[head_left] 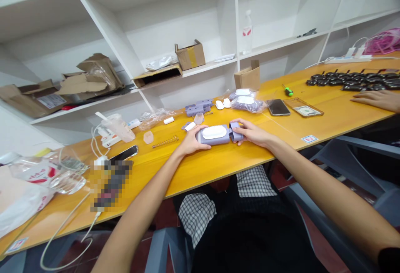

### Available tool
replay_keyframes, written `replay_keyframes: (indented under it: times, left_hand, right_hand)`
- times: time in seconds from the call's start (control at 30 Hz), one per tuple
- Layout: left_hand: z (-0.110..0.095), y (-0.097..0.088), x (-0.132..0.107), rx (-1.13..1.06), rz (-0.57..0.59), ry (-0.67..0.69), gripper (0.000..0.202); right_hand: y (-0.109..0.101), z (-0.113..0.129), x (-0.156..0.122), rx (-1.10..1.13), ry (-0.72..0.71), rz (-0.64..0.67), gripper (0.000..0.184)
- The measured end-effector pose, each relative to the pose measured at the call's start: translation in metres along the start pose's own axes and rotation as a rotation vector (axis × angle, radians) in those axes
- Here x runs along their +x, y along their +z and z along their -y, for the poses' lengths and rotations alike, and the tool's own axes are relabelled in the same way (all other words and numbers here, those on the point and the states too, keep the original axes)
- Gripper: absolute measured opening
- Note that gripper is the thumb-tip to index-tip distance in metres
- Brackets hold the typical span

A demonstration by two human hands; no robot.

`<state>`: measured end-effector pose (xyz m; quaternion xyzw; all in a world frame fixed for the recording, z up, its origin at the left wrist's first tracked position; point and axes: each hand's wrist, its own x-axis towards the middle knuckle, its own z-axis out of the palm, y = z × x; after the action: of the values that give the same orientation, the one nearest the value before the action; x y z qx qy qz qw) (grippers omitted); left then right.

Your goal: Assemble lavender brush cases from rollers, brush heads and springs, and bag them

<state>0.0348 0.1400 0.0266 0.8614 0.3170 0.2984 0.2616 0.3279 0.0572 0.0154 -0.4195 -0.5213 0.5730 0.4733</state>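
My left hand (pixel 191 140) grips the left end of a long purple plastic casing (pixel 204 140), which has a white oval piece (pixel 214 132) on its upper face. At the casing's right end, my right hand (pixel 245 131) holds a short purple end piece (pixel 235 131) between thumb and fingers. A narrow gap with a dark part shows between casing and end piece. Left of the casing lie a coil spring (pixel 165 141) and a translucent cup-like part (pixel 148 137). Behind are more purple casings (pixel 198 108), small white caps (pixel 223 104) and a second translucent part (pixel 198 118).
Wrapped purple-and-white units (pixel 246 101), a phone (pixel 279 107), a brown tray (pixel 303 107) and a green screwdriver (pixel 288 91) lie to the right. Another person's hand (pixel 378 99) rests near several black parts (pixel 353 80). A second phone (pixel 124 154), cables and a power strip (pixel 111 138) are on the left.
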Motion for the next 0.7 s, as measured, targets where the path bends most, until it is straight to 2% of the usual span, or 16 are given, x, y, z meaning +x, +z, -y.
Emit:
replay_keyframes:
  times: [0.4,0.7]
  left_hand:
    - [-0.0059,-0.005,-0.0009,0.022,-0.027,-0.033,0.09]
    - [-0.0028,-0.0014,-0.0001,0.002,-0.007,-0.001,0.09]
  right_hand:
    - [-0.0033,-0.005,0.0041,0.03,-0.015,-0.071,0.03]
    - [-0.004,-0.0021,0.001,0.072,0.017,0.005,0.035]
